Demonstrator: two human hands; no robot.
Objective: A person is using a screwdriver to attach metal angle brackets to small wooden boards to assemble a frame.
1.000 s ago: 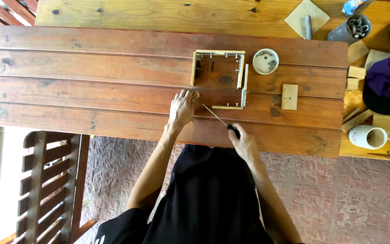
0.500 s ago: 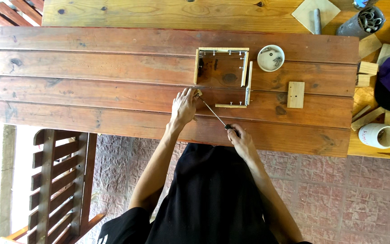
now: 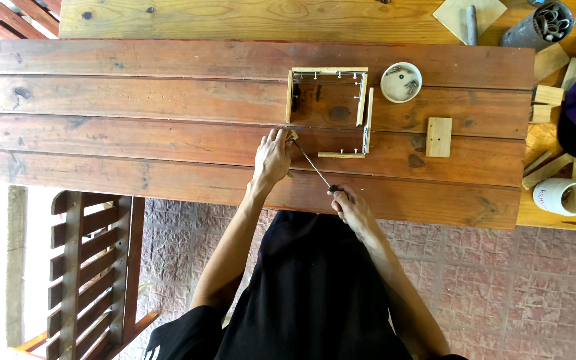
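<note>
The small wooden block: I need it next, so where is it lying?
In the head view, the small wooden block lies flat on the dark plank table, right of the open wooden frame, below the white bowl.

A white cylindrical cup (image 3: pixel 563 197) with small red lettering lies at the table's right edge.

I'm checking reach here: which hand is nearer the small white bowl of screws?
Neither plainly. The white bowl sits up and to the right of both hands, beyond the wooden frame. The left hand is by the frame's near-left corner; the right hand is at the table edge, holding a screwdriver.
</note>
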